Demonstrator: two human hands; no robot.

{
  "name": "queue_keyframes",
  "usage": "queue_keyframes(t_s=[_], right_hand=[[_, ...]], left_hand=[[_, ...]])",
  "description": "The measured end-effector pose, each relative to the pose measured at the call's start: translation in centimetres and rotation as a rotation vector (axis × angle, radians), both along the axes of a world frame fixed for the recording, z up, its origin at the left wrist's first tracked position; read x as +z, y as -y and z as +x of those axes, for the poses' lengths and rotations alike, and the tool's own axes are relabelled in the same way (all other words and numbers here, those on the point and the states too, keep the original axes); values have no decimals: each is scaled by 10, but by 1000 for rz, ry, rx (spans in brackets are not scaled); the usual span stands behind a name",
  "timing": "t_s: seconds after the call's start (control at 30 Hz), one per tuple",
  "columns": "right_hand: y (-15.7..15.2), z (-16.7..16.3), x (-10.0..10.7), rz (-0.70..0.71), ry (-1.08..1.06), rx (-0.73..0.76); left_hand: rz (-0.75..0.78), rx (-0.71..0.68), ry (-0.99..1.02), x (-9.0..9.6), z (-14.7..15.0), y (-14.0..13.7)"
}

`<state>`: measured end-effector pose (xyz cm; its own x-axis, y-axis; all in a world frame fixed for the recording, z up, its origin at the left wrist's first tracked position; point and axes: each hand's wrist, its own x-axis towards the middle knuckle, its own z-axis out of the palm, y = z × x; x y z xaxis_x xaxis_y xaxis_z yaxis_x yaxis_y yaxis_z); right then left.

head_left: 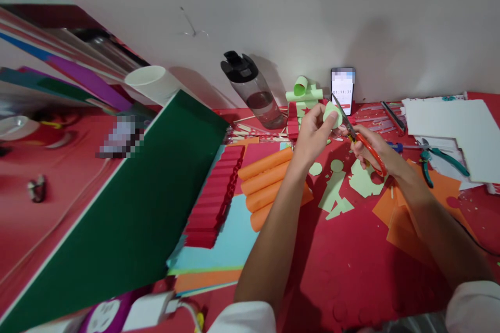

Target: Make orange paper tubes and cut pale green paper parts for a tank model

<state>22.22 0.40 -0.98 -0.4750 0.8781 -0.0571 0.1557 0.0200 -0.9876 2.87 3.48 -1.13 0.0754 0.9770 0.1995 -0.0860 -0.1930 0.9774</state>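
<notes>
Between the thumb and fingers of my left hand [314,132] is a light green paper piece [333,115] with a rounded outline. My right hand [369,148] grips a pair of scissors with red handles [371,152]. The scissor blades point up and left, close beside the green paper; whether they touch it I cannot tell. On the red table below lie light green paper scraps [335,187], a small green paper circle [315,168] and a larger cut green sheet [366,179]. Behind my left hand stands a model of rolled green paper [304,94] with red parts.
A water bottle [255,93] and a phone [344,92] lean at the wall. Orange paper rolls [269,179] and pleated red paper [214,195] lie left, beside a green board [128,203]. Pliers [445,158], white boards [437,118] and orange sheets [402,223] lie right.
</notes>
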Motion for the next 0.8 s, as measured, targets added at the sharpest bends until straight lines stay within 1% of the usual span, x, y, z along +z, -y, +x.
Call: queue_keyframes(t_s=[0.23, 0.5, 0.8], right_hand=[[1, -1, 4, 29, 23, -1], [0, 1, -2, 18, 6, -19], [3, -3, 4, 44, 12, -47]], left_hand=[[4, 1, 14, -1, 0, -1], [16, -23, 29, -2, -1, -1], [16, -14, 11, -1, -1, -1]])
